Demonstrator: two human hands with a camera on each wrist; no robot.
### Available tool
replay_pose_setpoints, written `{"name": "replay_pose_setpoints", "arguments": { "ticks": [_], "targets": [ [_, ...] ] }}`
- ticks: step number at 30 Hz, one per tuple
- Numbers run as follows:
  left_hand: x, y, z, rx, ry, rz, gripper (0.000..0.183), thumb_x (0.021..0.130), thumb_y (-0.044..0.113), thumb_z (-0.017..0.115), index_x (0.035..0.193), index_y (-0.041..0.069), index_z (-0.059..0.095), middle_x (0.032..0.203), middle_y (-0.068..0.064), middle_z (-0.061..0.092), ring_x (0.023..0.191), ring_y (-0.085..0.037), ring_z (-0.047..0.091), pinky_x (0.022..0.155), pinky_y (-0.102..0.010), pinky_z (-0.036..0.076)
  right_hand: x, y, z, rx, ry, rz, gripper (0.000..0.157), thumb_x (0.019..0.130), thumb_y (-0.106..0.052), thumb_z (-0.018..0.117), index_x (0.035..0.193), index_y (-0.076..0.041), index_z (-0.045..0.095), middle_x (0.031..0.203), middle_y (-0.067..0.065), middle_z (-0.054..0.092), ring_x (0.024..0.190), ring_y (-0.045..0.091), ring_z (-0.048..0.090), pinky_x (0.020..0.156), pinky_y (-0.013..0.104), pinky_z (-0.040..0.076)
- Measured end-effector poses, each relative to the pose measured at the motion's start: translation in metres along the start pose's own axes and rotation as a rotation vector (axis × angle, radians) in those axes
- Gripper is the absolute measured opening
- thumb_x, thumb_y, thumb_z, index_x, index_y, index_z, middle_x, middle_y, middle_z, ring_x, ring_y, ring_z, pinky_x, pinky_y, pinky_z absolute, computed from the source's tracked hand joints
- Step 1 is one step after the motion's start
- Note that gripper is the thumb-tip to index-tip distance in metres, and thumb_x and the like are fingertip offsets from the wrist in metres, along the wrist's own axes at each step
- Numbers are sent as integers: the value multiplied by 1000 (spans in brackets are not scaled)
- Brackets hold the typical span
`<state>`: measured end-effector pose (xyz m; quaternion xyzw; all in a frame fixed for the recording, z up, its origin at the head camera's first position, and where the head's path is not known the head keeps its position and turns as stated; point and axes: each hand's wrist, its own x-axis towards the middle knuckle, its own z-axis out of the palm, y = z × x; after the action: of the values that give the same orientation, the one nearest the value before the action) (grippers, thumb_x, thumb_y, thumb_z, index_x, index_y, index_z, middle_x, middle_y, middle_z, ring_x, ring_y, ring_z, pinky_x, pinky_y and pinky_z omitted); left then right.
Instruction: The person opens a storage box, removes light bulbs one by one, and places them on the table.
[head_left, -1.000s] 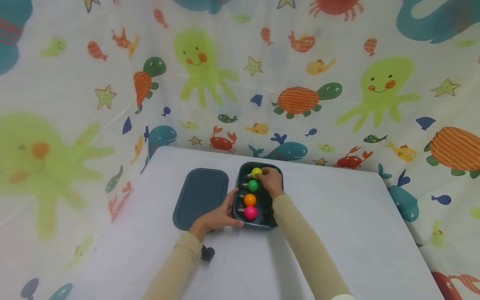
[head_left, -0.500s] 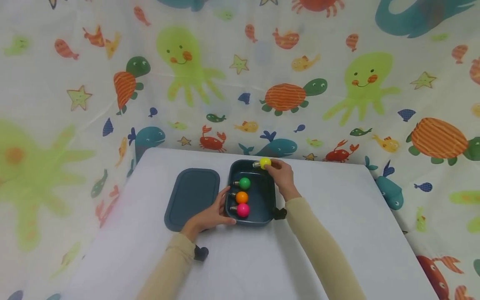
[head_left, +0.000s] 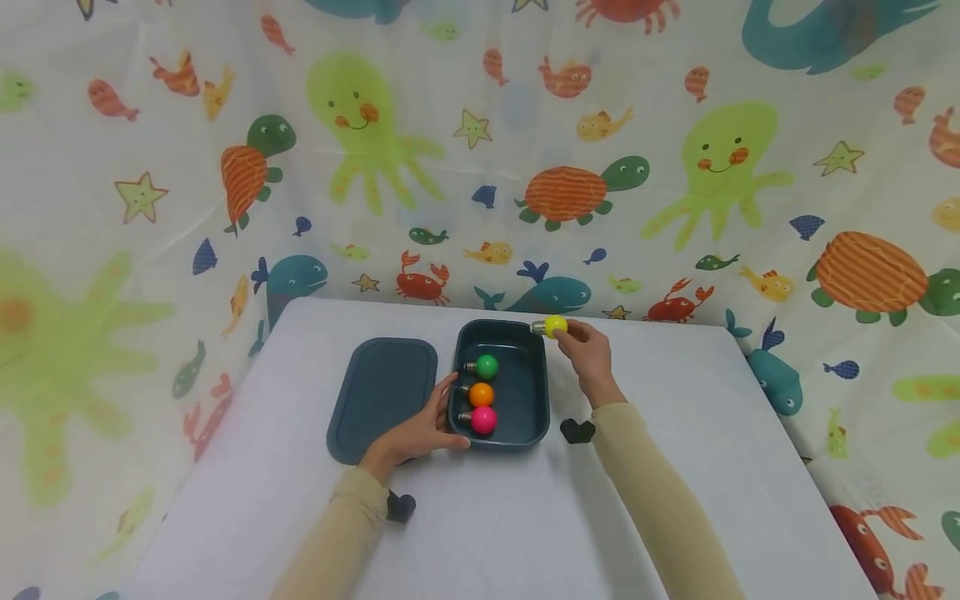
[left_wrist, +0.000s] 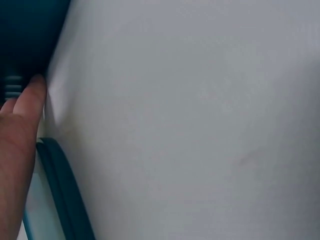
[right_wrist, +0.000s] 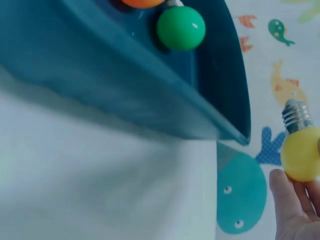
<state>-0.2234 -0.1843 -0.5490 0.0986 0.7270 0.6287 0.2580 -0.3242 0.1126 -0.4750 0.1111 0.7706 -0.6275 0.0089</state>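
My right hand (head_left: 589, 354) pinches a yellow light bulb (head_left: 557, 326) by its globe, above the back right corner of a dark blue box (head_left: 521, 392). In the right wrist view the yellow bulb (right_wrist: 301, 152) shows its silver screw base pointing up, clear of the box wall. Along the box's left side lie a green bulb (head_left: 487, 367), an orange bulb (head_left: 482, 395) and a pink bulb (head_left: 483, 420), bases to the left. My left hand (head_left: 412, 435) rests against the box's front left corner, fingers along the side and thumb at the front.
A flat dark blue lid (head_left: 386, 396) lies left of the box on the white table (head_left: 660, 475). Behind the table hangs a curtain (head_left: 435, 167) printed with sea animals. A black wrist camera (head_left: 577, 431) sits below the right hand.
The right hand has lifted the yellow bulb out of the box's back end and carried it right, past the box's right rim. The left hand stays at the box's front left corner.
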Motion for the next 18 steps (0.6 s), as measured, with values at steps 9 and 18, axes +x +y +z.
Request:
{"name": "replay_pose_setpoints", "arguments": {
  "ticks": [9, 18],
  "targets": [
    [-2, 3, 0, 8, -6, 17, 112, 81, 18, 81, 154, 41, -1, 164, -8, -2, 149, -26, 13, 118, -45, 17, 7, 3, -29, 48, 71, 65, 61, 92, -40, 67, 141, -9, 49, 137, 13, 50, 122, 24, 56, 99, 29, 47],
    [-1, 2, 1, -7, -2, 6, 112, 81, 17, 81, 153, 43, 0, 164, -8, 0, 149, -26, 15, 118, -44, 18, 15, 14, -65, 117, 146, 129, 64, 93, -39, 66, 145, -9, 45, 139, 12, 47, 125, 22, 55, 101, 26, 45]
  ]
}}
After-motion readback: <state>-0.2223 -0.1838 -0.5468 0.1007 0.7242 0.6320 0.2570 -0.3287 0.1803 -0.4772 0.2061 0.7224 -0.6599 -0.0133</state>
